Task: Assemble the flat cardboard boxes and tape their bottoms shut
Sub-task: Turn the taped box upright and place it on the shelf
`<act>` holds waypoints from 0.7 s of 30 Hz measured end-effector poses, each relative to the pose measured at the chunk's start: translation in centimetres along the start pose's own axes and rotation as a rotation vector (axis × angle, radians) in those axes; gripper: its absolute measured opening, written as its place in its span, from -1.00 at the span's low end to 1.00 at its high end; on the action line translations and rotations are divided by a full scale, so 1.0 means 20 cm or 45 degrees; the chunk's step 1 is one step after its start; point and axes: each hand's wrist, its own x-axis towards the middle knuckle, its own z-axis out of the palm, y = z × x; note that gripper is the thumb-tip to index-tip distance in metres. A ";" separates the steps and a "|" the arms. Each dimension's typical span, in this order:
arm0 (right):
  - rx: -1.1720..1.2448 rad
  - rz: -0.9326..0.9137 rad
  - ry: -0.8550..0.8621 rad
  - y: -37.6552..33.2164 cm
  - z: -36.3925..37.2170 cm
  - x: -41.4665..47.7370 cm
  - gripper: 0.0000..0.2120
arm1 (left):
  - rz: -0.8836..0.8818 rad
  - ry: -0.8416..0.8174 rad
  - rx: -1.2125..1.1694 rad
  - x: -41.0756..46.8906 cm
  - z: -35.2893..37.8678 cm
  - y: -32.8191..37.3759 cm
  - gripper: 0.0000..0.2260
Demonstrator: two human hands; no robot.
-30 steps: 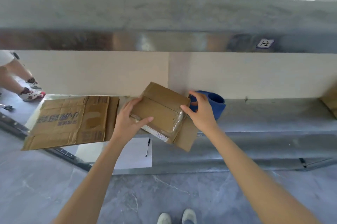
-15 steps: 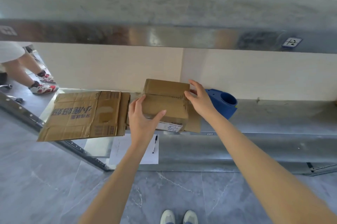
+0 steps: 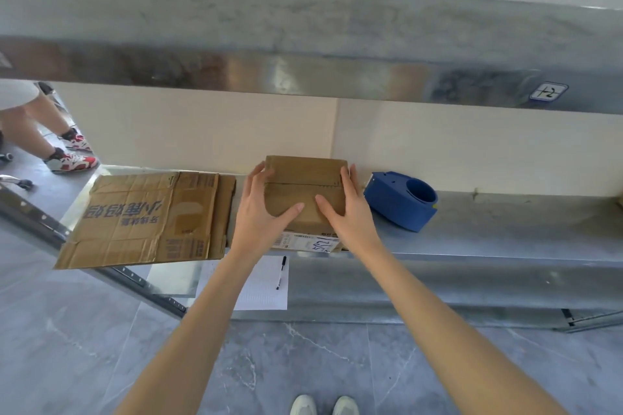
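— Brown cardboard, is that what you have under your palms?

— Yes. A small cardboard box [image 3: 305, 193] stands on the metal shelf [image 3: 505, 229], about midway along it and reaching from near the back wall to the front edge. Its top flaps are folded down, with the seam between them running across the top.

— How are you holding it?

— My left hand [image 3: 261, 212] lies against the box's left side, fingers [image 3: 258, 175] spread flat toward the back and the thumb laid over the top. My right hand [image 3: 347, 208] mirrors it on the right side, thumb pointing inward over the top flap. Both hands are open and pressed flat on the cardboard, neither curled round anything; the thumb tips are close but apart.

— Anything on the box's front?

— A white shipping label [image 3: 305, 242] with handwritten digits, at the shelf's front edge.

— And beside it?

— Toward the shelf's left end lies a flat cardboard sheet [image 3: 145, 219], printed with large characters, its near corner hanging past the front edge. Toward the right, near the back, sits a blue tape dispenser [image 3: 401, 200], just beside my right hand, not touching it.

— Below?

— On a lower level, a sheet of paper [image 3: 263, 286] with a pen [image 3: 280, 272] on it. My shoes [image 3: 323, 405] show on the grey floor, and another person's legs [image 3: 30, 131] stand beyond the shelf's left end.
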 end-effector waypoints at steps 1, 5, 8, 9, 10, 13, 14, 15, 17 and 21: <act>0.015 0.001 -0.004 0.01 0.00 0.00 -0.20 | 0.009 -0.048 0.004 0.00 0.01 -0.01 -0.32; 0.033 -0.001 -0.043 0.03 0.00 0.03 -0.18 | -0.006 -0.082 -0.009 -0.02 0.04 -0.05 -0.23; -0.024 -0.024 -0.036 0.05 0.03 0.04 -0.19 | -0.025 -0.077 -0.022 -0.01 0.05 -0.07 -0.21; -0.045 -0.031 -0.020 0.06 0.04 0.04 -0.19 | -0.028 -0.069 -0.040 -0.01 0.05 -0.07 -0.21; -0.052 -0.033 -0.001 0.06 0.05 0.04 -0.20 | -0.035 -0.059 -0.060 -0.02 0.06 -0.07 -0.22; -0.003 -0.026 0.042 0.06 0.06 0.05 -0.21 | -0.058 -0.026 -0.124 -0.01 0.07 -0.06 -0.24; 0.021 -0.029 0.046 0.06 0.06 0.05 -0.22 | -0.061 -0.023 -0.141 -0.01 0.07 -0.06 -0.24; 0.054 -0.030 0.045 0.06 0.06 0.05 -0.22 | -0.064 -0.028 -0.156 -0.01 0.07 -0.07 -0.23; 0.154 -0.019 0.042 0.07 0.05 0.04 -0.21 | -0.072 -0.042 -0.197 -0.02 0.07 -0.07 -0.22; 0.334 0.007 0.065 0.07 0.06 0.02 -0.21 | -0.092 -0.015 -0.283 -0.03 0.08 -0.09 -0.21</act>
